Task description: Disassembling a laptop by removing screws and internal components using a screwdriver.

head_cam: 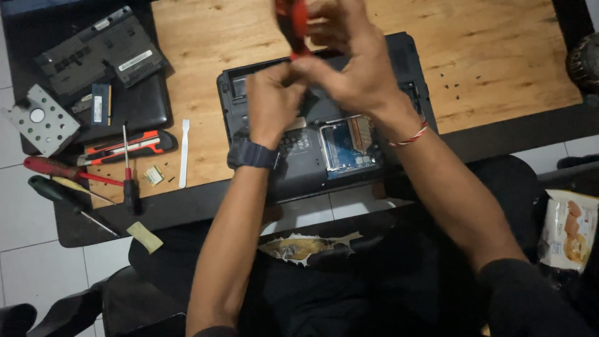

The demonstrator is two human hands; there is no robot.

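Observation:
An opened black laptop lies upside down on the wooden table, its bottom cover off and a circuit board showing. My right hand is closed on the red and black handle of a screwdriver, held upright over the laptop's back part. My left hand, with a dark watch on the wrist, is closed around the tool's lower end right under the right hand. The tip is hidden by my fingers.
At the left lie a removed black cover, a memory stick, a metal drive bracket, a utility knife, several screwdrivers, a white pry tool and a small chip. Loose screws dot the right. A snack packet sits lower right.

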